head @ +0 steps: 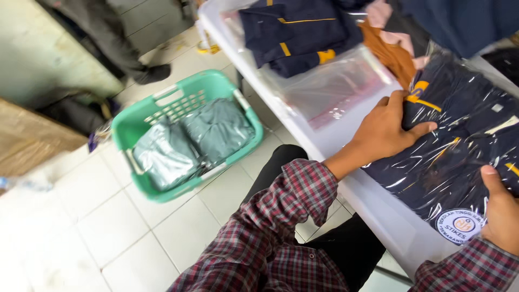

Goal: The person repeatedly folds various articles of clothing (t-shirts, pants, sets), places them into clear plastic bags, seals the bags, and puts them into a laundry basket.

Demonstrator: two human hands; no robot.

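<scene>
A folded navy garment with yellow trim, sealed in a clear plastic bag, lies on a white table. My left hand rests on the bag's left end, fingers spread over the plastic and thumb pressing its top. My right hand holds the bag's near right edge, thumb on top, beside a round badge on the garment. Both arms wear a red plaid sleeve.
Empty clear plastic bags and a stack of folded navy garments lie farther along the table, with orange and pink cloth beside them. On the tiled floor, a green laundry basket holds grey wrapped parcels. Another person's leg and shoe stand beyond.
</scene>
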